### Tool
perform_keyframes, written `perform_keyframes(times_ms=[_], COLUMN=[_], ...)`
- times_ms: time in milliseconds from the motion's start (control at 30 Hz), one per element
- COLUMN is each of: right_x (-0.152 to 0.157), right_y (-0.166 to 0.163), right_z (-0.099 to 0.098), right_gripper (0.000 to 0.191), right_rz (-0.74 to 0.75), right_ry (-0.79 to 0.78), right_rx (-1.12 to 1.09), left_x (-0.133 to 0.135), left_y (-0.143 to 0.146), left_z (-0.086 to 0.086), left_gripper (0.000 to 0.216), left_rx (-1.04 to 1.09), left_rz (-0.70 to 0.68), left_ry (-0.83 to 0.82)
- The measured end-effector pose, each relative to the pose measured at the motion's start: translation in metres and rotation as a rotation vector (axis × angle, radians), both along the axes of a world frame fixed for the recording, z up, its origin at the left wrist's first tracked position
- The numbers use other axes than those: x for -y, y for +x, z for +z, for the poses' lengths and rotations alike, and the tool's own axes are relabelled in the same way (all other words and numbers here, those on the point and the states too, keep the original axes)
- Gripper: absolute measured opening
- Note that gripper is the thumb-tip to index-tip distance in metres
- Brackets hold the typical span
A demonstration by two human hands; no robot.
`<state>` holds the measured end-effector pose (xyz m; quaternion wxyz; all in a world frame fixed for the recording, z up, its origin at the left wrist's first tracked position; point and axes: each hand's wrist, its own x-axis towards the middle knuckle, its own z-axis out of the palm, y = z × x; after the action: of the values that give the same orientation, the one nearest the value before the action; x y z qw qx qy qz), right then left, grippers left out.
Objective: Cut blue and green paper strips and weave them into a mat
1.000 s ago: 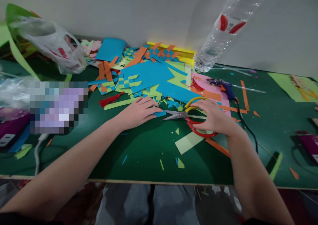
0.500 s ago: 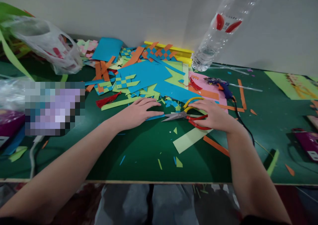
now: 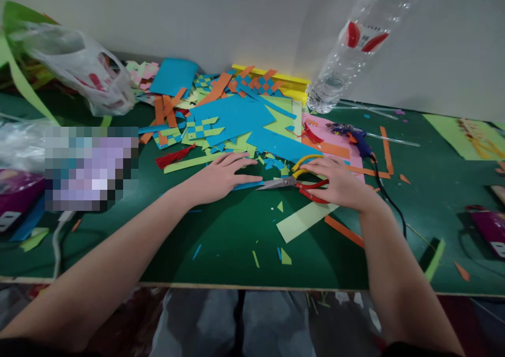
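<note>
One large blue paper sheet [image 3: 232,114] lies beyond the scissors [image 3: 290,182], apparently already cut along one edge. The right hand [image 3: 340,182] curls round their handles, blades slightly parted. Left of the scissors, the left hand [image 3: 215,179] is loosely spread, thumb along a narrow blue strip; its grip I cannot tell. Beyond, a checkered woven piece [image 3: 202,129] looks assembled. The blue strip [image 3: 248,186] meets the blade tips, seemingly not fully trimmed; green offcuts [image 3: 285,257] lie nearer the table edge than the scissors.
</note>
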<state>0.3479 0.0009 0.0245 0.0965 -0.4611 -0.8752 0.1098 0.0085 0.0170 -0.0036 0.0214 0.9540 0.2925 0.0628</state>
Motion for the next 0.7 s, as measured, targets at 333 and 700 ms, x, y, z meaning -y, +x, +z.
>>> perform_keyframes(times_ms=[333,700], right_x=[0.004,0.007], right_y=[-0.008,-0.016], right_z=[0.002,0.002], right_gripper=[0.044,0.044], right_rz=[0.021,0.052], right_ry=[-0.035,0.002], right_rx=[-0.002,0.023], left_x=[0.001,0.0], left_y=[0.0,0.001], left_z=[0.002,0.003], left_gripper=[0.058,0.059], left_rx=[-0.021,-0.036], left_rz=[0.012,0.034], left_ry=[0.008,-0.039])
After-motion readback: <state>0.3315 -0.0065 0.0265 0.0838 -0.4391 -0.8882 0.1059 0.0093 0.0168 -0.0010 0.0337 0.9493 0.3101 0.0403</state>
